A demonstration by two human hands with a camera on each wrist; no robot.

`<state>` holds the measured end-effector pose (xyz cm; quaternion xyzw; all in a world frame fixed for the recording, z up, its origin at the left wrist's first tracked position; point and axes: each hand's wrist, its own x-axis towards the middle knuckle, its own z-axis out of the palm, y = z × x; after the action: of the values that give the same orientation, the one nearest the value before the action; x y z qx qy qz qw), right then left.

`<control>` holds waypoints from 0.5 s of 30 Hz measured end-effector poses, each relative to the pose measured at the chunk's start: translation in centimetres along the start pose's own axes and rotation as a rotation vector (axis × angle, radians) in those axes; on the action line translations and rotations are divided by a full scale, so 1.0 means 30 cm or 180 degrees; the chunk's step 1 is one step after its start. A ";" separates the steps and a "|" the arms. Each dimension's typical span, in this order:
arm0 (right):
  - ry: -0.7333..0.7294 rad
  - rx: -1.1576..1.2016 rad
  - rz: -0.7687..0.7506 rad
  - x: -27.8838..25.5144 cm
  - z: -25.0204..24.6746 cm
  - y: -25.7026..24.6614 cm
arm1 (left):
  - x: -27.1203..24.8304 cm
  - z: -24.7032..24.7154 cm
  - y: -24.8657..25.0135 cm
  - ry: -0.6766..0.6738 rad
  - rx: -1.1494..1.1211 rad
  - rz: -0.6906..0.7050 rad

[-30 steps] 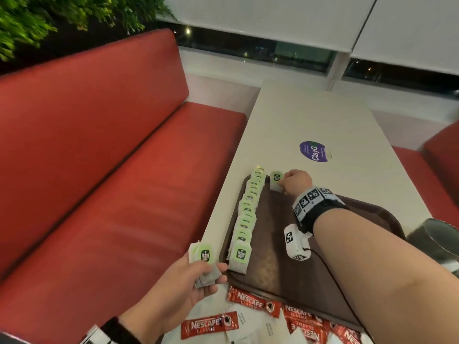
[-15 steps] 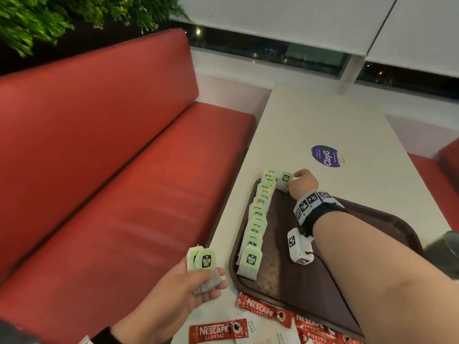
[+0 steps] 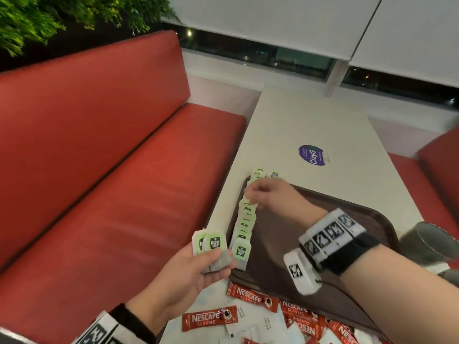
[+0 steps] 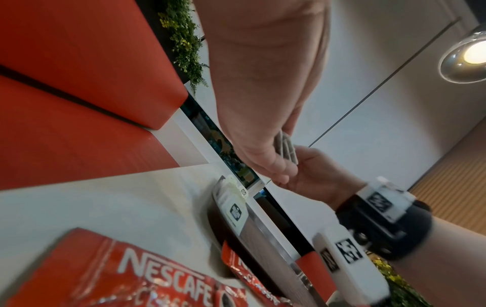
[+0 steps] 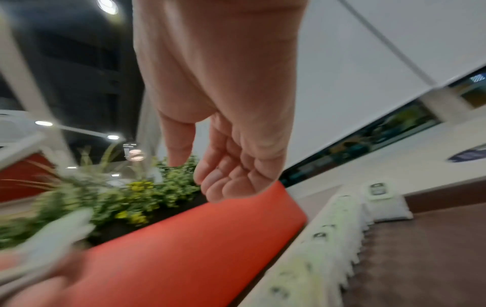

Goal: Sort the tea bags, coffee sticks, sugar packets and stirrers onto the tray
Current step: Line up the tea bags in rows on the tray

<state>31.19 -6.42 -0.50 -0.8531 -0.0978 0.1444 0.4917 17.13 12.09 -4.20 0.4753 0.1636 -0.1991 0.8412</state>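
At lower left of the head view the left hand pinches a few tea bags just beside the tray's left edge. At centre, a row of tea bags lines that edge, and the right hand hovers over it, blurred, fingers loosely bent around nothing. Coffee sticks and sugar packets lie along the bottom on the table.

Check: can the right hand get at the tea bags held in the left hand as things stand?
Probably yes. The right hand is empty, fingers loose, over the tray; the tea bags stick up from the left hand beside the tray with nothing between.
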 end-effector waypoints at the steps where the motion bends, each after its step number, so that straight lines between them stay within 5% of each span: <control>1: -0.0376 -0.0104 -0.0042 -0.063 0.027 -0.027 | 0.000 0.007 0.001 -0.0042 0.0011 0.0019; 4: -0.0736 -0.0161 -0.0093 -0.188 0.072 -0.045 | -0.001 0.029 0.002 -0.0188 0.0106 0.0074; 15: -0.0439 0.0415 0.0091 -0.295 0.099 0.033 | 0.022 0.088 -0.025 -0.0423 0.0352 -0.0006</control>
<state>21.88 -7.23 -1.44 -0.8086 -0.1096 0.2159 0.5361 17.55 9.34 -3.73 0.5066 0.0965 -0.2397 0.8225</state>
